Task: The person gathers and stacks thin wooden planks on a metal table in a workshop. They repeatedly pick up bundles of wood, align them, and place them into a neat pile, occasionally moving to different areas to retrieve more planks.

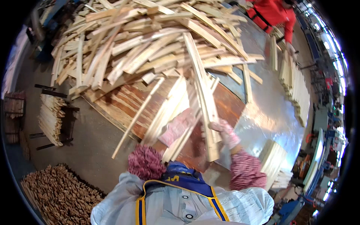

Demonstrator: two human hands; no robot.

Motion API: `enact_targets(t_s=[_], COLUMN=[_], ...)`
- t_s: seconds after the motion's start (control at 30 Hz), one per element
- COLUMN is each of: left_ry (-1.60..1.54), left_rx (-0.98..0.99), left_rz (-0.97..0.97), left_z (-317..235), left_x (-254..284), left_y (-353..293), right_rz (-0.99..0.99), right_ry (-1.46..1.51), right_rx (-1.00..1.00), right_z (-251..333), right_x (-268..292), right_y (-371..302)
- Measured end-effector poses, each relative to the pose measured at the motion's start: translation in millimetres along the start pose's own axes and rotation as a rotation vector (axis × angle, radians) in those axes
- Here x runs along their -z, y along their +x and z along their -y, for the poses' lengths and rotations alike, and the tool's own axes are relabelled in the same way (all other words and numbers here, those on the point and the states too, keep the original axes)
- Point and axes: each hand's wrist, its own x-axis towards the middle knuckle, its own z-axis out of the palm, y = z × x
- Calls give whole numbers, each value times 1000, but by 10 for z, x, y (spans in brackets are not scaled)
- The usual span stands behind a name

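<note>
My right hand (227, 133), in a pale pink-stained glove, grips the near part of a few long wooden boards (202, 90). They lean steeply away from me, their far ends reaching the big wood pile (150, 48). To its left, my left hand (176, 127), gloved alike, is closed against narrow wooden strips (182, 140); its fingertips are partly hidden. Pale boards (165, 108) lie just left of that hand. A single thin stick (137, 118) slants across the near left edge of the reddish-brown plywood sheet (232, 107).
A shiny metal tabletop (277, 120) lies right, with a stack of short boards (272, 159) near me. At far right a person in red (273, 17) works by a long row of boards (294, 86). Stacked wood stands on a rack (52, 120) at left; bundled sticks (62, 191) fill the lower left.
</note>
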Motion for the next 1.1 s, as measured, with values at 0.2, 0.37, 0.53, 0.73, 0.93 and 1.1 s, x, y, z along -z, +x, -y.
enact_targets(t_s=[0.2, 0.37, 0.53, 0.73, 0.93, 1.1], left_ry=[1028, 369, 577, 858, 1869, 1731], left_rx=[-183, 7, 97, -448, -17, 310], left_rz=[187, -57, 185, -342, -917, -779], left_z=[-64, 103, 17, -142, -1241, -1832], left_x=[-185, -281, -377, 561, 1746, 2073], left_y=[-5, -100, -275, 26, 467, 461], right_rz=[-142, -111, -396, -594, -426, -167], right_ry=[45, -192, -296, -255, -1068, -908], right_rx=[32, 331, 343, 328, 3, -150], right_z=[-951, -1423, -1837, -2533, -2221, -1272], right_x=[-147, -409, -596, -150, -57, -63], right_y=[91, -131, -288, -282, 155, 283])
